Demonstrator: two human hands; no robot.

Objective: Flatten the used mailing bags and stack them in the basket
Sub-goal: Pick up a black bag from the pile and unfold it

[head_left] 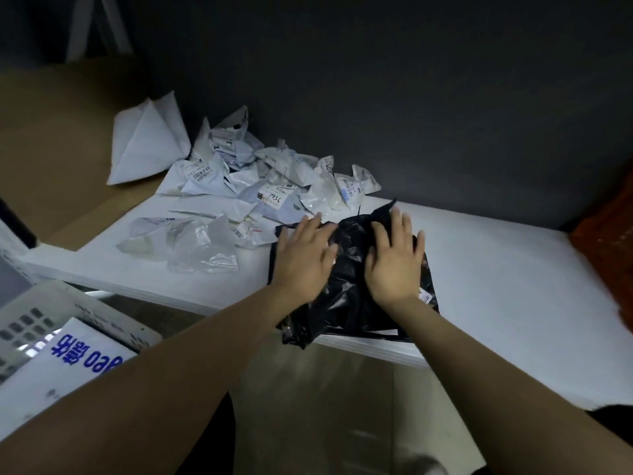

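Observation:
A crumpled black mailing bag [349, 286] lies on the white table [496, 286] near its front edge, one corner hanging over. My left hand [305, 255] presses flat on the bag's left side, fingers spread. My right hand [394, 258] presses flat on its right half, fingers straight. A pile of several crumpled white and clear mailing bags [246, 193] lies behind and to the left. A white basket [37, 317] stands at the lower left, holding a flat white bag with blue print [68, 365].
A dark wall runs behind the table. A large white folded bag [147, 142] leans at the pile's back left, over brown cardboard [51, 159]. An orange-red object [606, 248] sits at the table's right end.

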